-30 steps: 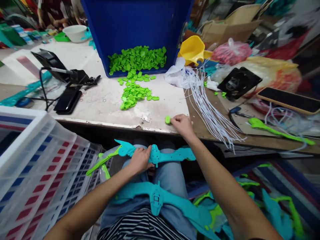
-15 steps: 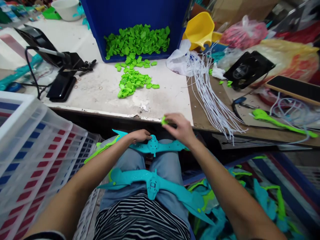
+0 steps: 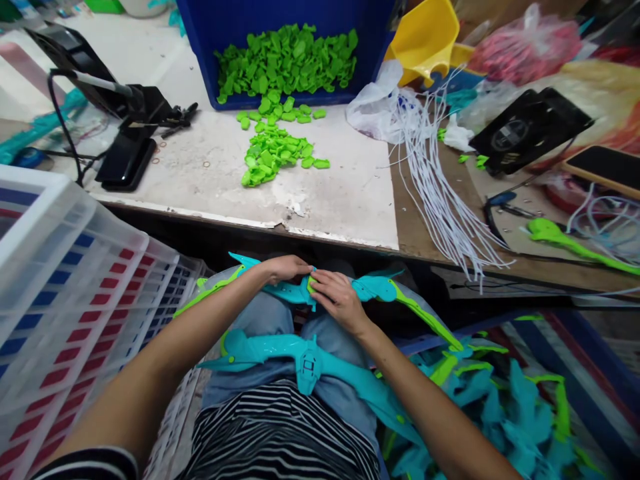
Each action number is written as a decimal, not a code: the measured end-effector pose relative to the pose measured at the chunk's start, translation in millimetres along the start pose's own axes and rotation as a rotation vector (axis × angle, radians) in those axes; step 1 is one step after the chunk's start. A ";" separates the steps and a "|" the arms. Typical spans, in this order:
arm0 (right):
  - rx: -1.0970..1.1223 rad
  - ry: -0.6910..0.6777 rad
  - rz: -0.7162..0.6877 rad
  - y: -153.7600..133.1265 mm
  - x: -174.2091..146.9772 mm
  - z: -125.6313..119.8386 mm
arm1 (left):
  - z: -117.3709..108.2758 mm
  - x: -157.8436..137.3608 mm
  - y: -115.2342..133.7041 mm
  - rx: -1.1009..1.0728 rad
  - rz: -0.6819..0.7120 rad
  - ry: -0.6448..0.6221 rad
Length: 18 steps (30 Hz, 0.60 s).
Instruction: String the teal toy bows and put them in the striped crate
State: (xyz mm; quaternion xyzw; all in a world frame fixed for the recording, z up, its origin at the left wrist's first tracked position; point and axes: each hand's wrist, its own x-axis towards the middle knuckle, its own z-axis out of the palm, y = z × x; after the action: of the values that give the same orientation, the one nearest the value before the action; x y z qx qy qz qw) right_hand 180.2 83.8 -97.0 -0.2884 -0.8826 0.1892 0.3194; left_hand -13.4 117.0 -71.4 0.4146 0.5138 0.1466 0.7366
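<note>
Across my knees lies a turquoise toy-bow-like plastic part (image 3: 376, 289) with green limbs on its ends. My left hand (image 3: 289, 267) is closed on its middle, the fingertips at the hub's top edge. My right hand (image 3: 340, 298) presses a small green plastic piece (image 3: 311, 284) against the hub; its fingers cover much of the piece. Closer to my body, a second turquoise part (image 3: 273, 345) of the same shape rests on my thighs, with a rectangular opening in its hub.
A blue bin (image 3: 199, 67) spills green pieces (image 3: 277, 152) onto the table (image 3: 200, 193). White cords (image 3: 440, 193) hang over the table edge on the right. A white plastic basket (image 3: 75, 220) stands at left; turquoise and green parts (image 3: 520, 407) are piled at lower right.
My right hand has come down and left from near the table edge, bringing the green piece onto the hub of the farther turquoise part. My left hand has stayed at that part.
</note>
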 end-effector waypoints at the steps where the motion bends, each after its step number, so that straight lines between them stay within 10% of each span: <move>1: 0.003 0.002 0.019 -0.3 -1.3 0.8 | 0.1 -1.1 0.5 0.013 0.015 -0.014; 11: 0.167 -0.009 0.515 -14.8 -8.8 8.4 | 7.2 -2.8 -2.1 0.182 0.102 0.082; 18: 0.231 -0.306 0.788 7.3 13.2 1.5 | 17.4 4.3 -3.3 0.178 0.048 0.168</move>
State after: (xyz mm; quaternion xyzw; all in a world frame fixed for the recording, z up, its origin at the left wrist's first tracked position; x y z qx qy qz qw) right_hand 173.7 97.5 -95.8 -0.5339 -0.7156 0.4346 0.1185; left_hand 3.0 109.8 -74.4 0.4767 0.5746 0.1520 0.6477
